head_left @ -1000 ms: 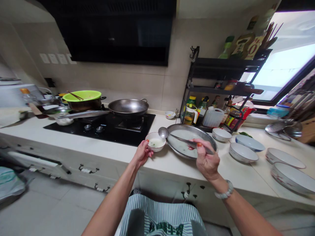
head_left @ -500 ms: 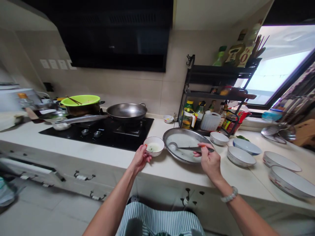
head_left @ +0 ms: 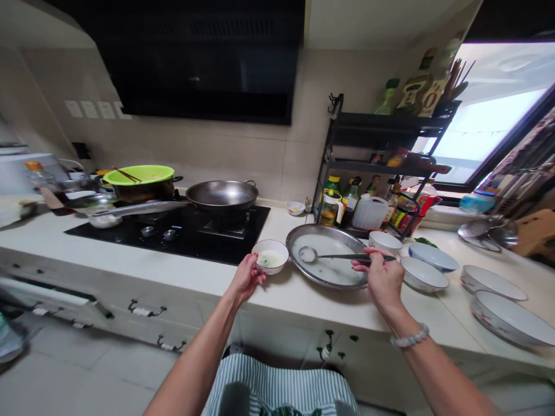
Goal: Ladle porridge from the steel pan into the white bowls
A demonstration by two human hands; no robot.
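My left hand (head_left: 246, 275) grips the rim of a small white bowl (head_left: 277, 267), fingers beneath and thumb on the edge. Some pale liquid with green bits lies in that bowl. Just right of it, a wide steel basin (head_left: 291, 230) holds a whitish, soupy liquid. My right hand (head_left: 384, 277) is closed round the dark handle of a ladle (head_left: 323, 256). The ladle's round head is over the left half of the basin, with whitish liquid in it; whether it touches the surface I cannot tell.
A wok (head_left: 222, 195) and a lime-green basin (head_left: 150, 173) on a dark pot stand on the black hob (head_left: 191, 240). Behind the steel basin rises a black rack (head_left: 368, 167) with bottles. Several bowls, among them a white one (head_left: 422, 274), line the counter at right.
My right hand has shifted right, and the ladle's head has come up more clearly into view above the liquid. My left hand and the small bowl stay in place.
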